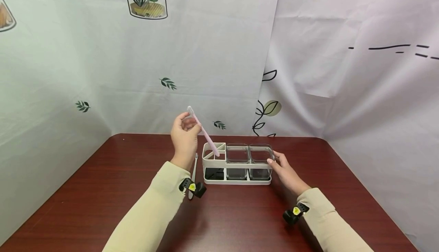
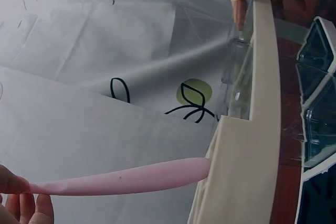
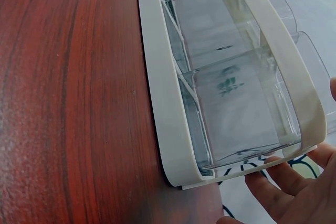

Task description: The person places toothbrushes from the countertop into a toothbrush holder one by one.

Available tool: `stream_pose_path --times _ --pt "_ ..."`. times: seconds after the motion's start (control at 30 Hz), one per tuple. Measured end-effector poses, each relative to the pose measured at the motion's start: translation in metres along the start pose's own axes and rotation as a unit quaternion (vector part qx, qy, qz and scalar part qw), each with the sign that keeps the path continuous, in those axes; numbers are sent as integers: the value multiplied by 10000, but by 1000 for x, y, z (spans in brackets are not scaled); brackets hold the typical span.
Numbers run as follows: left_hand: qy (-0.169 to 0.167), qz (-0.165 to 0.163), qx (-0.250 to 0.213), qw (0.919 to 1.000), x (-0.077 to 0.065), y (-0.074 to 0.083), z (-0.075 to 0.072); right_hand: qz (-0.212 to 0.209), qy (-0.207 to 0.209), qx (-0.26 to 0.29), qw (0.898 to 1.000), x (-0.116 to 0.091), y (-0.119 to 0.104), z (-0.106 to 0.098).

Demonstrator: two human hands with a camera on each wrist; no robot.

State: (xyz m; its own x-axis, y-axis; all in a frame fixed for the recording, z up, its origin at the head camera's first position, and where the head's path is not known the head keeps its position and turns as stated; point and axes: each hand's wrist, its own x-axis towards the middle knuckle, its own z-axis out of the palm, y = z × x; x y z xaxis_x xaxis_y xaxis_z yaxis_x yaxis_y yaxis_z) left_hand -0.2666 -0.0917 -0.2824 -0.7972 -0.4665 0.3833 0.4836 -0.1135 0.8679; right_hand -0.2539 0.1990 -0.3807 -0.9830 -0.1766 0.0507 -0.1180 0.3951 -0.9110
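Note:
My left hand (image 1: 185, 139) pinches a pink toothbrush (image 1: 207, 135) near its bristled head. The brush slants, head up, its handle end over the divided section of a white toothbrush holder (image 1: 214, 164). In the left wrist view, the tip of the pink handle (image 2: 131, 178) is right at the holder's rim (image 2: 262, 77). My right hand (image 1: 287, 173) grips the holder's right end, thumb at the front corner and fingers along the side; the right wrist view shows fingertips (image 3: 273, 187) against that end. Two clear cups (image 1: 237, 155) sit in the holder's other sections.
A second, whitish toothbrush (image 1: 191, 195) lies on the dark red wooden table (image 1: 240, 217) left of the holder, partly covered by the left wrist's camera (image 1: 193, 187). White printed cloth (image 1: 219, 54) hangs behind the table and along both sides.

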Motion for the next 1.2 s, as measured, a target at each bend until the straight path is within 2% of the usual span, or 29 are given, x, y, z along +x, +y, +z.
stream_pose_path --times 0.23,0.53,0.73,1.2 --pt "-285 460 535 9971 -5 -8 4 -25 23 28 10000 0 0 0" --pt "-847 500 965 9905 -11 -19 5 -40 -7 81 10000 0 0 1" --pt "-1014 697 1067 9867 -14 -28 7 -30 33 82 10000 1 1 1" --pt "-1365 411 1381 9801 -23 -42 13 16 -12 -38 10000 -1 -1 1"
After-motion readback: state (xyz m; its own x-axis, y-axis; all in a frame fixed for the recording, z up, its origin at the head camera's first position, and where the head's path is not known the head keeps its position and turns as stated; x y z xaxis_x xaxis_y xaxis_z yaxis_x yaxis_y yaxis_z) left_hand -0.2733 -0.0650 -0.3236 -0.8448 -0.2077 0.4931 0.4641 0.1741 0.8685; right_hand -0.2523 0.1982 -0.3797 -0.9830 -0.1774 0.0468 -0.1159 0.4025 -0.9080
